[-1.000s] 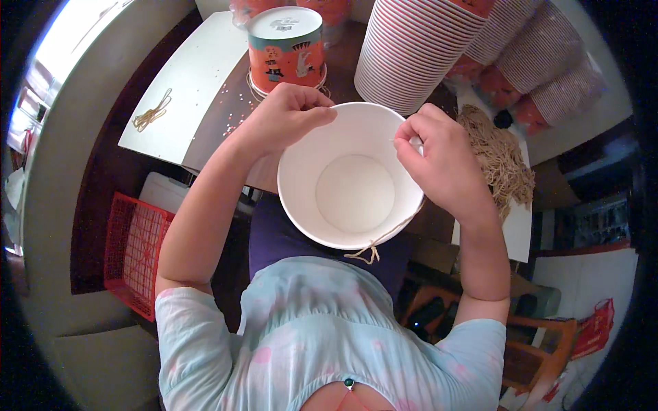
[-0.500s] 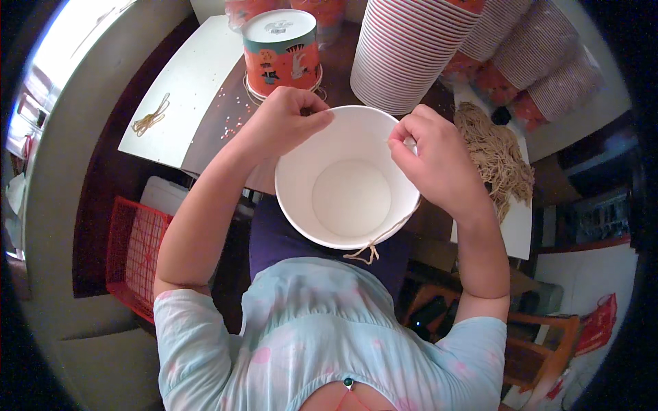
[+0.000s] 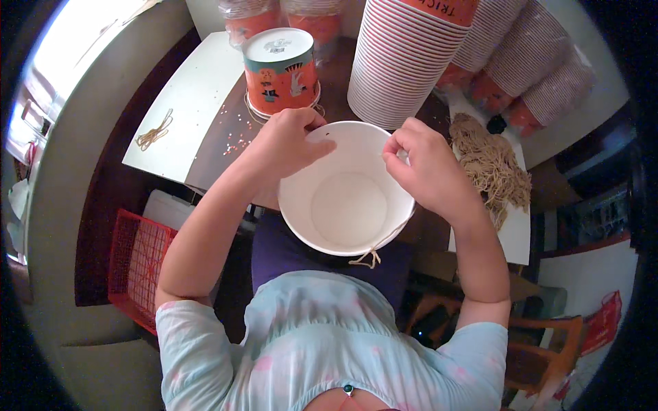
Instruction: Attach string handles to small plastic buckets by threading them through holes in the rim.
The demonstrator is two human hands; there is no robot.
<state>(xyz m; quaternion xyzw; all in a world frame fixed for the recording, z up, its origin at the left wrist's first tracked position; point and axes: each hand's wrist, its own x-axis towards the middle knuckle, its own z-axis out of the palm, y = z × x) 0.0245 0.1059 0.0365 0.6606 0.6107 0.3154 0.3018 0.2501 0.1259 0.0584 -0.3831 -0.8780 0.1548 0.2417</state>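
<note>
Your left hand (image 3: 291,140) and right hand (image 3: 428,168) pinch opposite rims of the white paper bucket (image 3: 346,205) over your lap.
The right also grips a string (image 3: 384,240) knotted outside the near rim; a hard tug could tear its hole.

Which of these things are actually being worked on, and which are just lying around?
In hand:
- white paper bucket, gripped at its rim by the left hand and right hand
- string knotted at its near rim

Lying about:
- upturned orange bucket
- stack of buckets
- pile of string
- red crate
</note>
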